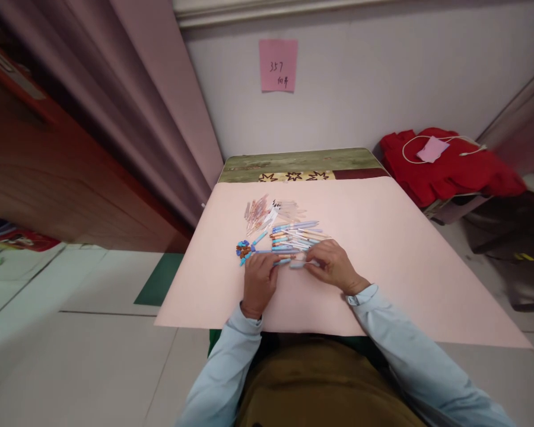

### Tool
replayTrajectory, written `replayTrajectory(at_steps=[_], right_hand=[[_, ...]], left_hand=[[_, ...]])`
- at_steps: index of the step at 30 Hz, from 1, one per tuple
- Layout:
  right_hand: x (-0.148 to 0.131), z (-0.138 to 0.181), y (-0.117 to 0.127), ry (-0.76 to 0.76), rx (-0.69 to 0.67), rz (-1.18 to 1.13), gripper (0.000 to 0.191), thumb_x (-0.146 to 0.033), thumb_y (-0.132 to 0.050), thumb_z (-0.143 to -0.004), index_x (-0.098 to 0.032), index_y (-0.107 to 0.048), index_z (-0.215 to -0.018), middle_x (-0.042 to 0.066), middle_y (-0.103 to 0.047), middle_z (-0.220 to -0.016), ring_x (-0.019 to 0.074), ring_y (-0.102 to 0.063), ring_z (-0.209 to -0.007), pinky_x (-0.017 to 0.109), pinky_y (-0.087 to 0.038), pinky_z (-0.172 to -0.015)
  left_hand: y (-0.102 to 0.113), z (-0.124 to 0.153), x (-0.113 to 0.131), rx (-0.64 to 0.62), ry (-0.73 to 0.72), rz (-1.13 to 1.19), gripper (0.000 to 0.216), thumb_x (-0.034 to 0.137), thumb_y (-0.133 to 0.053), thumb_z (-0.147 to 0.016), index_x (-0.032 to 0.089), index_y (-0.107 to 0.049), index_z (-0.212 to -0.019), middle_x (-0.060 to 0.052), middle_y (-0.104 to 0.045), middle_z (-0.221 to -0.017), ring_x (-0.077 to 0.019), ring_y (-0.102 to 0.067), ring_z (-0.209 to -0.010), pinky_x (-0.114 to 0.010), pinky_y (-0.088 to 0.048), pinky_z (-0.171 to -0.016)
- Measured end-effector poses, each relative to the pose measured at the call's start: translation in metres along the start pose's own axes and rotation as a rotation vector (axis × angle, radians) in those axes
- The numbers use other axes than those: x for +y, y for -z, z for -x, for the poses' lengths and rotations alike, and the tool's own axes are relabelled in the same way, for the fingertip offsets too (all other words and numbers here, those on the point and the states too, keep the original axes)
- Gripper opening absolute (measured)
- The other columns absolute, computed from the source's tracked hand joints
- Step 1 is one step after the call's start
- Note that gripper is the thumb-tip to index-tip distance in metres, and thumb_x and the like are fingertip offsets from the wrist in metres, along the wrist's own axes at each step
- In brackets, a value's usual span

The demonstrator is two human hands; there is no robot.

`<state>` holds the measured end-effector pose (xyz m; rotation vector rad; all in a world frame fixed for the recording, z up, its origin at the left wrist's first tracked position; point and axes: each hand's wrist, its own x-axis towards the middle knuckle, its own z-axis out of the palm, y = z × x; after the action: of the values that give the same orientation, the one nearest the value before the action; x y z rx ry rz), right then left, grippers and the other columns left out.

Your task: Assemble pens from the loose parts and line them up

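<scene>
My left hand (260,277) is closed, its thumb and fingers pinching a slim light-blue pen (283,261) that points to the right. Facing it, my right hand (333,265) is also in a pinch; a pale, partly clear piece (297,264) shows by its fingertips, too small and blurred to name. Just beyond both hands lies a row of blue, white and tan pens (295,232). Beside my left fingers is a small heap of blue and brown pieces (244,249). Farther back rest clear pinkish pen tubes (257,212) and pale slim parts (289,209).
Pale pink paper (409,267) covers most of the table, whose green wood-patterned top (302,159) shows at the back. On the right, red cloth (454,169) carries a white cable (409,155). A pink note (278,66) hangs on the wall. A curtain (160,89) borders the left side.
</scene>
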<state>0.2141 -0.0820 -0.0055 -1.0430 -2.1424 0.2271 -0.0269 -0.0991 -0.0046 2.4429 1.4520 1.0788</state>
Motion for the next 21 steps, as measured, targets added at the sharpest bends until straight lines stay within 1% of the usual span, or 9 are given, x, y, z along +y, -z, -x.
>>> replayTrajectory(at_steps=[3, 7, 10, 12, 14, 16, 18, 20, 21], right_hand=[[0.0, 0.001, -0.001, 0.002, 0.003, 0.023, 0.012, -0.033, -0.064, -0.089, -0.023, -0.065, -0.085, 0.002, -0.067, -0.077, 0.0182, -0.058, -0.078, 0.034, -0.039, -0.081], [-0.001, 0.002, -0.004, 0.042, -0.047, 0.087, 0.022, -0.043, -0.065, -0.089, -0.021, -0.067, -0.091, 0.004, -0.067, -0.081, 0.0199, -0.056, -0.081, 0.034, -0.038, -0.079], [-0.002, 0.003, -0.006, 0.059, -0.063, 0.126, 0.022, -0.042, -0.063, -0.09, -0.021, -0.068, -0.098, 0.005, -0.066, -0.084, 0.0205, -0.055, -0.082, 0.034, -0.038, -0.079], [-0.001, 0.003, -0.006, 0.067, -0.052, 0.131, 0.02, -0.039, -0.061, -0.092, -0.021, -0.068, -0.099, 0.005, -0.066, -0.084, 0.0202, -0.054, -0.081, 0.034, -0.037, -0.078], [-0.001, 0.003, -0.006, 0.07, -0.035, 0.128, 0.019, -0.037, -0.06, -0.093, -0.022, -0.069, -0.098, 0.005, -0.067, -0.084, 0.0198, -0.053, -0.08, 0.034, -0.037, -0.078], [0.0, 0.003, -0.006, 0.047, -0.008, 0.134, 0.017, -0.035, -0.059, -0.093, -0.022, -0.069, -0.096, 0.005, -0.067, -0.083, 0.0196, -0.054, -0.079, 0.034, -0.038, -0.077], [0.0, 0.003, -0.007, 0.003, 0.025, 0.148, 0.015, -0.032, -0.058, -0.093, -0.022, -0.069, -0.094, 0.005, -0.067, -0.081, 0.0194, -0.054, -0.078, 0.035, -0.038, -0.077], [0.001, 0.003, -0.007, -0.037, 0.055, 0.152, 0.013, -0.03, -0.058, -0.093, -0.022, -0.069, -0.093, 0.004, -0.067, -0.079, 0.0193, -0.056, -0.077, 0.035, -0.039, -0.078], [0.001, 0.002, -0.008, -0.051, 0.067, 0.149, 0.012, -0.029, -0.059, -0.093, -0.022, -0.068, -0.092, 0.004, -0.067, -0.079, 0.0192, -0.057, -0.078, 0.035, -0.039, -0.078]], left_hand=[[0.0, 0.001, -0.002, 0.001, 0.043, 0.002, 0.019, 0.011, -0.055, -0.088, 0.022, -0.064, -0.1, -0.006, -0.068, -0.099, -0.025, -0.059, -0.097, -0.041, -0.044, -0.086], [-0.001, 0.0, -0.005, 0.017, 0.087, 0.024, 0.016, 0.016, -0.059, -0.087, 0.021, -0.062, -0.102, -0.006, -0.067, -0.098, -0.0246, -0.06, -0.097, -0.039, -0.045, -0.086], [0.001, 0.003, -0.007, 0.1, 0.129, 0.041, 0.019, 0.019, -0.061, -0.088, 0.02, -0.06, -0.107, -0.006, -0.067, -0.099, -0.0232, -0.06, -0.095, -0.037, -0.046, -0.084], [0.006, 0.004, -0.009, 0.169, 0.159, 0.026, 0.018, 0.02, -0.058, -0.091, 0.02, -0.059, -0.108, -0.007, -0.067, -0.098, -0.0228, -0.06, -0.094, -0.037, -0.046, -0.084], [0.014, 0.0, -0.012, 0.184, 0.168, -0.022, 0.012, 0.02, -0.055, -0.094, 0.02, -0.06, -0.104, -0.007, -0.066, -0.096, -0.0232, -0.059, -0.093, -0.038, -0.045, -0.083], [0.021, -0.008, -0.016, 0.12, 0.161, -0.114, 0.01, 0.02, -0.054, -0.094, 0.021, -0.062, -0.099, -0.007, -0.065, -0.094, -0.025, -0.058, -0.093, -0.04, -0.042, -0.081], [0.026, -0.018, -0.021, 0.008, 0.151, -0.229, 0.013, 0.019, -0.057, -0.091, 0.022, -0.065, -0.102, -0.008, -0.064, -0.096, -0.0274, -0.055, -0.094, -0.041, -0.04, -0.078], [0.025, -0.029, -0.025, -0.104, 0.123, -0.307, 0.019, 0.018, -0.061, -0.087, 0.023, -0.066, -0.105, -0.009, -0.063, -0.099, -0.0288, -0.054, -0.093, -0.042, -0.039, -0.076], [0.024, -0.033, -0.027, -0.151, 0.106, -0.325, 0.018, 0.017, -0.062, -0.086, 0.023, -0.067, -0.103, -0.009, -0.063, -0.099, -0.029, -0.053, -0.093, -0.043, -0.039, -0.076]])
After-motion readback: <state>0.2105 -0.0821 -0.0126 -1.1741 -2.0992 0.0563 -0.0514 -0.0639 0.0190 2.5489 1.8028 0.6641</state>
